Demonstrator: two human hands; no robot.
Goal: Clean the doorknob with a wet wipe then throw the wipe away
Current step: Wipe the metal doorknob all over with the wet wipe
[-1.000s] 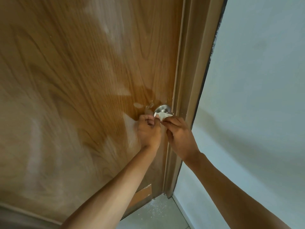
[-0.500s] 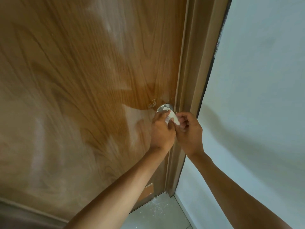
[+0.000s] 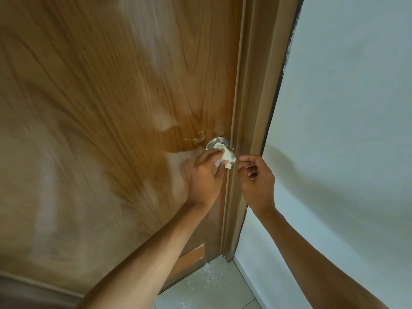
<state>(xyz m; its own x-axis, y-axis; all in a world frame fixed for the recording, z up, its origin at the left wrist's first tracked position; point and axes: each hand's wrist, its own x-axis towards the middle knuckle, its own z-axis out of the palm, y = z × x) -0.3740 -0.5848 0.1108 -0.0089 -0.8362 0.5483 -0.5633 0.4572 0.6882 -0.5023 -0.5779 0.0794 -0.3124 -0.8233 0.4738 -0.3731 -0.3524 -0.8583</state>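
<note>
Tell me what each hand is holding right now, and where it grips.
The left hand holds the crumpled wipe by its lower left part, pressing it over the doorknob. The right hand holds nothing.

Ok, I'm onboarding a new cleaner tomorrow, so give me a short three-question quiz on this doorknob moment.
1. True or false: the right hand is holding the wipe.
2. Which hand presses the wipe on the doorknob? A) left hand B) right hand
3. What lies directly right of the doorknob: the door frame or the wall?

Key: 1 false; 2 A; 3 the door frame.
</note>
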